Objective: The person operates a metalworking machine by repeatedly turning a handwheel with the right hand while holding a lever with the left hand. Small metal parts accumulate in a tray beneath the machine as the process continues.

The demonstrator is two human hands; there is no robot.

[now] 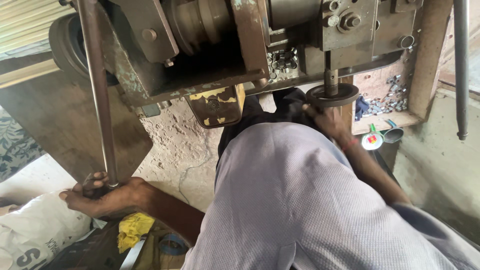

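Hands at an old metal press machine (240,45)

Left hand (102,196) is closed around the long lever rod's (97,90) lower end, near left; right hand (327,120) seems to grip something under the round die plate (332,95), far right.

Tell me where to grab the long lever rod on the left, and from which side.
Grip the lever rod at its lower end, where the left hand wraps it now. Come from the left: the slim round shaft is bare there, while the machine frame crowds its upper part.
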